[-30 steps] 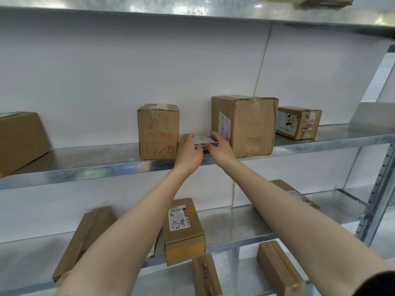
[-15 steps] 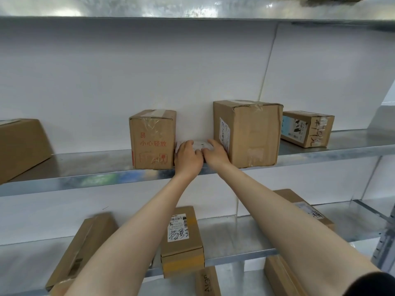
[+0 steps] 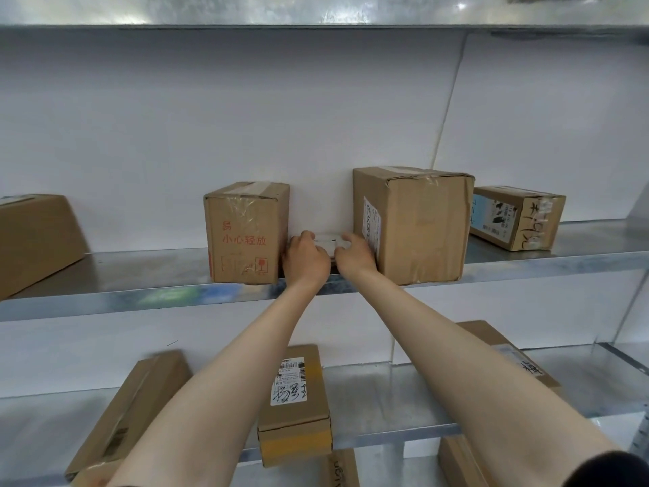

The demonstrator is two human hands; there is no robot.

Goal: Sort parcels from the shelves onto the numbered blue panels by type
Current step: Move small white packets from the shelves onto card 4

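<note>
On the middle shelf (image 3: 140, 300), far out at 9 o'clock of the view, a plain brown box (image 3: 31, 240) sits half out of frame. Next along stands the carton with red characters (image 3: 246, 233). Just at its 3 o'clock the left hand (image 3: 305, 261) reaches in, fingers pressed together and curled over the left end of a flat white parcel (image 3: 328, 240). That parcel lies low on the shelf, in the gap between the carton and the big taped box (image 3: 414, 223), towards the back wall. The right hand (image 3: 354, 256) comes in from the parcel's 4 o'clock, fingers bunched and hooked over its right end, knuckles just beside the big box's label. Both thumbs are hidden (under the parcel, perhaps, but I cannot tell). At 3 o'clock of the big box a small scribbled box (image 3: 516, 217) lies apart.

Over the last second the two hands have drawn closer together on the parcel and cover more of it. The parcel itself has stayed in the same gap, no nearer the shelf's lip, and the view has crept closer to the shelf. I read that as the grip being settled, with the pull-out not yet begun. The gap is tight, so the parcel should come straight out toward 6 o'clock to avoid nudging either neighbour. The numbered blue panels are not in view, so where it belongs remains open
</note>
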